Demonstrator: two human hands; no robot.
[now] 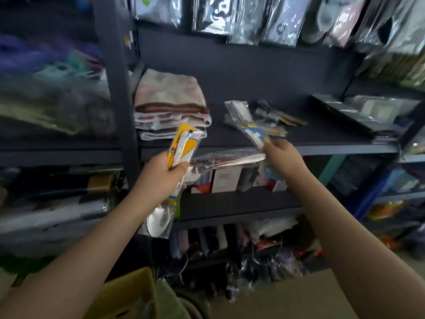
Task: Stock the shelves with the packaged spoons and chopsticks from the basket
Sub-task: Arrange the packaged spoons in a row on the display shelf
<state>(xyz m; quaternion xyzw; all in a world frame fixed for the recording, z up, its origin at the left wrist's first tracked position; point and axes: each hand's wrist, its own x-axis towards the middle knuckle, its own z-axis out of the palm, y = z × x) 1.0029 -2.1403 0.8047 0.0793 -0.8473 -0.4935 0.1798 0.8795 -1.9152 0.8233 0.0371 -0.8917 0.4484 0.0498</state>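
My left hand grips a bunch of packaged spoons with yellow header cards; a spoon bowl hangs below my fist in clear plastic. My right hand holds one end of a clear packaged spoon with a blue and yellow card, its far end reaching over the dark shelf. Behind it on that shelf lies a small pile of packaged cutlery and chopsticks. The yellow basket shows at the bottom, partly cut off.
Folded towels are stacked at the shelf's left end. Dark trays with packs sit at its right. A black upright post divides the shelving. Lower shelves hold boxes and bagged goods.
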